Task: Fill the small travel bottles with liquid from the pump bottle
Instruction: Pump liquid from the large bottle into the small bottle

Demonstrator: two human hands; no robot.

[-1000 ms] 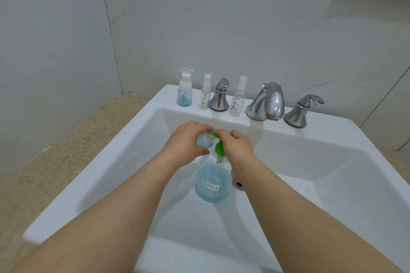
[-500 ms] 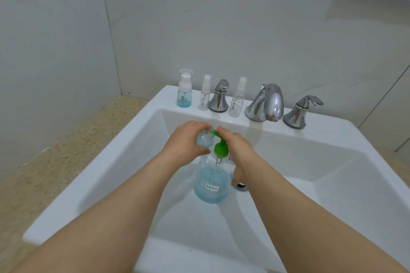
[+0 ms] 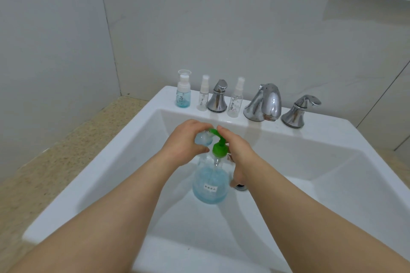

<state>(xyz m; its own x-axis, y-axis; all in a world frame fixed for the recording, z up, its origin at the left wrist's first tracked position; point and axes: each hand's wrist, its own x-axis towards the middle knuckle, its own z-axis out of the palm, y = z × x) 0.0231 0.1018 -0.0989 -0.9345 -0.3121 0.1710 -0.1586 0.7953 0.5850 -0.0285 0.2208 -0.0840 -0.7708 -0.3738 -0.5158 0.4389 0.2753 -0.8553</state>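
Observation:
A clear pump bottle partly filled with blue liquid stands in the white sink; its pump head is green. My left hand holds a small clear travel bottle tilted against the green nozzle tip. My right hand lies over the pump head, fingertips on the nozzle and thumb down beside the bottle's neck. The small bottle's mouth is hidden by my fingers.
On the sink's back ledge stand a small blue-filled bottle with a white pump and two clear spray bottles, among a chrome faucet and two handles. The drain sits right of the pump bottle.
More of the green pump head shows now than one second ago; my right hand has risen slightly with it. The left hand and small bottle stay at the nozzle.

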